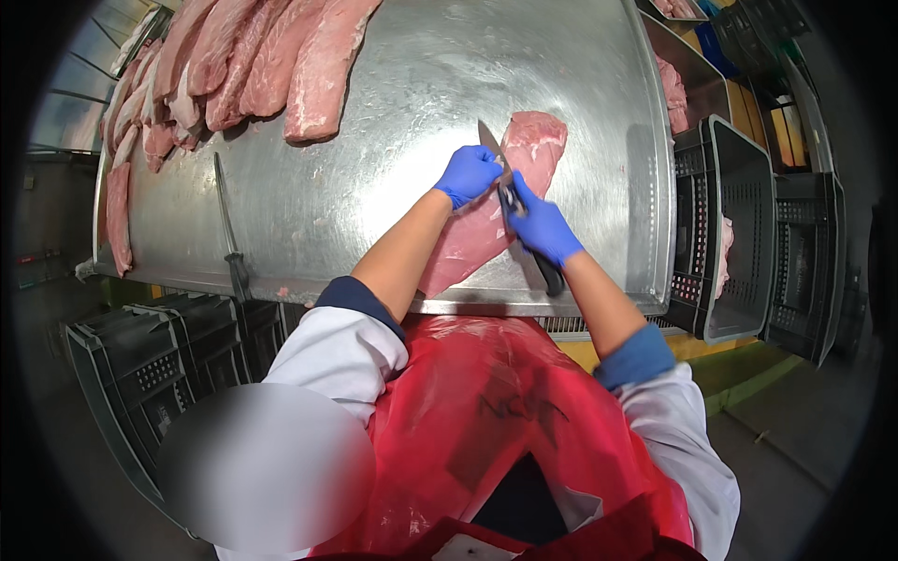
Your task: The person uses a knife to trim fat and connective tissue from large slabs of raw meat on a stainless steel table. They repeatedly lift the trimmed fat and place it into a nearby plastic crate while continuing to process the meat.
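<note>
A long piece of pink meat (475, 241) lies slantwise on the metal table before me, its near end close to the table's front edge. My right hand (543, 224), in a blue glove, is closed round the black handle of a knife (490, 140). The blade points away and to the left, over the meat's left side. My left hand (468, 176), also gloved in blue, is closed beside the blade at the meat's left edge. Its fingertips are pinched together; what they grip, if anything, is too small to make out.
Several long meat pieces (323, 75) lie side by side at the far left of the metal table (421, 70). A sharpening steel (225, 206) rests near its left front edge. Dark plastic crates stand at the right (739, 234) and lower left (150, 365).
</note>
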`<action>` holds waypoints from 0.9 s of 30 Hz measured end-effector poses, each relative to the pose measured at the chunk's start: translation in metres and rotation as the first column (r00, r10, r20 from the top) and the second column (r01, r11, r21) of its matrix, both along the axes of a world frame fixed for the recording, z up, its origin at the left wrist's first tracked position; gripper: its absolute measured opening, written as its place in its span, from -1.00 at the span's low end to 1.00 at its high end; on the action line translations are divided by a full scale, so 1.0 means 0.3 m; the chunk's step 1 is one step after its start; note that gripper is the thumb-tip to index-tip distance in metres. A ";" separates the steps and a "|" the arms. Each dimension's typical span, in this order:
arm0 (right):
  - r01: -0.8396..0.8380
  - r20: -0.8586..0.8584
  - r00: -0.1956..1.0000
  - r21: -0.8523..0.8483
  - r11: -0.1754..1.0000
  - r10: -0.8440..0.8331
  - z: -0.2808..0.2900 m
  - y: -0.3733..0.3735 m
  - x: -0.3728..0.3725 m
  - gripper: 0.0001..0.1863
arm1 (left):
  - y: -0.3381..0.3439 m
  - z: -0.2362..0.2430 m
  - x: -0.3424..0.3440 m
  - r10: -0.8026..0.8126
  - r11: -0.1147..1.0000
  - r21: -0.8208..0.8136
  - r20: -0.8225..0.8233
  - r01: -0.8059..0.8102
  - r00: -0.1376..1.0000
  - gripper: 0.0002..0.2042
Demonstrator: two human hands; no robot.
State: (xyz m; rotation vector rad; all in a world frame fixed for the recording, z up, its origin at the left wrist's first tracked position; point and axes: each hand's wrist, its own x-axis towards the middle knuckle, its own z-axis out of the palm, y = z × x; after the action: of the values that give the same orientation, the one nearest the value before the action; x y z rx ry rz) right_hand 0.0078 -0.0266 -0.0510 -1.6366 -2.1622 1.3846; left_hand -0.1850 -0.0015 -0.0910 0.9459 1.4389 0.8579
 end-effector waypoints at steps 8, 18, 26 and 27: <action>-0.066 -0.082 0.995 -0.223 0.972 0.049 0.085 -0.199 0.097 -0.14 | 0.032 0.007 -0.074 -0.062 0.987 0.142 -0.053 0.069 0.997 -0.80; -0.142 -0.051 0.990 -0.387 0.911 0.133 0.194 -0.267 -0.006 -0.27 | -0.025 0.080 -0.176 -0.096 0.977 0.211 0.252 0.042 0.963 -0.89; -0.252 -0.074 0.968 -0.212 0.944 0.242 0.086 -0.281 -0.119 -0.19 | -0.179 0.286 -0.239 -0.031 0.967 0.242 0.420 -0.079 0.907 -0.92; -0.277 -0.068 0.960 -0.325 0.904 0.270 0.151 -0.336 -0.083 -0.21 | -0.205 0.294 -0.271 0.010 0.961 0.234 0.503 -0.148 0.864 -0.92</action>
State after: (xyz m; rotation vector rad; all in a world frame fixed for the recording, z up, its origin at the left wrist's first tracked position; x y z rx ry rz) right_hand -0.0171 -0.1274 -0.0058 -1.4351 -2.3173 1.9300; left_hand -0.2662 -0.0630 -0.0029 0.7824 0.9302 1.2774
